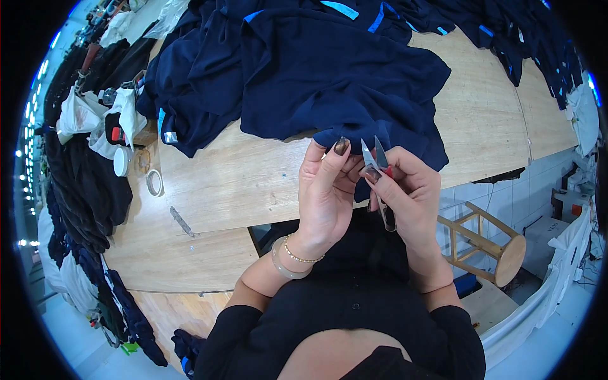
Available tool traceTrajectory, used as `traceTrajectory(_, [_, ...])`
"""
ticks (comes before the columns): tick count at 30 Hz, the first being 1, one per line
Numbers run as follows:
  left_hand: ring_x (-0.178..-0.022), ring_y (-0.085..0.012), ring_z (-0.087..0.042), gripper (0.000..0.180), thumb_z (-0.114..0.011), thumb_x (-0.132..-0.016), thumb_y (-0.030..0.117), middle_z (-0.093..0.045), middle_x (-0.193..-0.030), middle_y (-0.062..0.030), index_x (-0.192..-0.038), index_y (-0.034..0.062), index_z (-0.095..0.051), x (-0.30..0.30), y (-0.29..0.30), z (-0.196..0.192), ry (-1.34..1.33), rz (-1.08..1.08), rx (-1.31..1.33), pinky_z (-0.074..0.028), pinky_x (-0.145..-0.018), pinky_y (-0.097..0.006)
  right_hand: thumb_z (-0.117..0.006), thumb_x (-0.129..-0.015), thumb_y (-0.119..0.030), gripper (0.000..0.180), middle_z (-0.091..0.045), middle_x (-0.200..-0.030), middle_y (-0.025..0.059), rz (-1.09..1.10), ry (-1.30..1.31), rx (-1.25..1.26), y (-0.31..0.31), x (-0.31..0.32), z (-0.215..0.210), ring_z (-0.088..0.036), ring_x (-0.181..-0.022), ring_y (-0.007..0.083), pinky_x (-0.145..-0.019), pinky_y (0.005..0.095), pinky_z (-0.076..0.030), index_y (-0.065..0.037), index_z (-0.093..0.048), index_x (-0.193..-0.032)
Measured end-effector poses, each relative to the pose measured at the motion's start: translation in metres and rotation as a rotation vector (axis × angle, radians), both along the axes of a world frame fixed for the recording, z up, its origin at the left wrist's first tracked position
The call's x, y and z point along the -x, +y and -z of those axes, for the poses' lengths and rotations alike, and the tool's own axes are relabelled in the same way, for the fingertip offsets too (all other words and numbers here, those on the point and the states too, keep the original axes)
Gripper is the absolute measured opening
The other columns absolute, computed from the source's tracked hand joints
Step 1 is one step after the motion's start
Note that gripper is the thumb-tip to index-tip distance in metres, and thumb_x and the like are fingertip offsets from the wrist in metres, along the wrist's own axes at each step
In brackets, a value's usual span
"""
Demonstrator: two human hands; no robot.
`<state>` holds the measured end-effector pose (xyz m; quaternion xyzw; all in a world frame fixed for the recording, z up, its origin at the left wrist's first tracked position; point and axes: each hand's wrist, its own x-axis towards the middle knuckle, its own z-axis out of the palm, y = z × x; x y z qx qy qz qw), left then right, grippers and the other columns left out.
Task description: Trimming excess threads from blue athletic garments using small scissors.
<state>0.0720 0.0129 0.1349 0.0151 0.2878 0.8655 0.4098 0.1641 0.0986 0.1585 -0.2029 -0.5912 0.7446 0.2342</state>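
Observation:
A navy blue garment (316, 69) lies spread over the pale wooden table, its near edge raised toward me. My left hand (327, 199) pinches that edge between thumb and fingers. Close beside it, my right hand (413, 199) is closed around a pair of thread snips (378, 153). Their two pointed blades stand apart and point away from me, next to the raised cloth. A bit of red shows by the snips' grip. Whether a thread lies between the blades is too small to tell.
More navy garments with light blue tags (196, 76) are heaped at the far side. On the left lie a tape roll (154, 183), a white round lid (122, 162) and dark clothing (85, 183). A wooden stool (506, 259) lies tipped over at the right, below the table (209, 209).

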Motion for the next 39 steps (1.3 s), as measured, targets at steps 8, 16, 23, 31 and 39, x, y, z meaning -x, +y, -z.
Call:
traceTrajectory(8, [-0.089, -0.0124, -0.065, 0.013, -0.061, -0.093, 0.015, -0.067, -0.098, -0.0039, -0.105, 0.0096, -0.058, 0.0, -0.001, 0.001, -0.005, 0.011, -0.06, -0.052, -0.082, -0.026, -0.063, -0.09, -0.006, 0.005, -0.057, -0.062, -0.002, 0.027, 0.024, -0.023, -0.001, 0.003, -0.001, -0.05, -0.053, 0.0009, -0.047, 0.0156, -0.033, 0.0, -0.062, -0.09])
traceTrajectory(16, [-0.088, -0.0116, -0.064, 0.013, -0.061, -0.093, 0.016, -0.066, -0.098, -0.0032, -0.105, 0.0105, -0.058, 0.003, -0.001, -0.003, -0.018, 0.022, -0.059, -0.052, -0.08, -0.026, -0.064, -0.09, -0.006, 0.008, -0.061, -0.076, -0.0015, 0.064, 0.037, -0.179, 0.0, 0.004, 0.01, -0.051, -0.065, 0.0026, -0.059, 0.0162, -0.039, 0.0, -0.064, -0.094])
traceTrajectory(23, [-0.087, -0.0113, -0.065, 0.013, -0.06, -0.093, 0.012, -0.066, -0.098, -0.002, -0.106, 0.0094, -0.06, 0.0, 0.004, -0.001, -0.028, -0.007, -0.028, -0.054, -0.086, -0.028, -0.061, -0.091, -0.002, 0.012, -0.064, -0.086, 0.003, 0.173, 0.202, -0.119, -0.001, 0.004, -0.002, -0.058, -0.072, 0.0065, -0.065, 0.0179, -0.045, 0.004, -0.062, -0.101])
traceTrajectory(31, [-0.092, -0.0114, -0.066, 0.012, -0.059, -0.093, 0.008, -0.066, -0.099, -0.003, -0.106, 0.0069, -0.059, 0.003, -0.001, 0.002, -0.054, -0.005, -0.077, -0.054, -0.088, -0.026, -0.06, -0.09, -0.004, 0.005, -0.06, -0.067, 0.0006, 0.016, -0.012, -0.043, 0.006, -0.006, -0.006, -0.049, -0.051, 0.0007, -0.045, 0.0151, -0.033, 0.001, -0.061, -0.089])
traceTrajectory(39, [-0.092, -0.0143, -0.067, 0.017, -0.059, -0.093, 0.007, -0.066, -0.099, -0.0062, -0.108, 0.0068, -0.053, 0.003, 0.0, -0.001, -0.047, -0.03, -0.056, -0.054, -0.088, -0.028, -0.062, -0.088, -0.006, 0.005, -0.056, -0.058, -0.0016, 0.03, 0.012, -0.112, 0.0, 0.001, 0.008, -0.043, -0.044, -0.0004, -0.04, 0.0156, -0.027, -0.001, -0.062, -0.085])
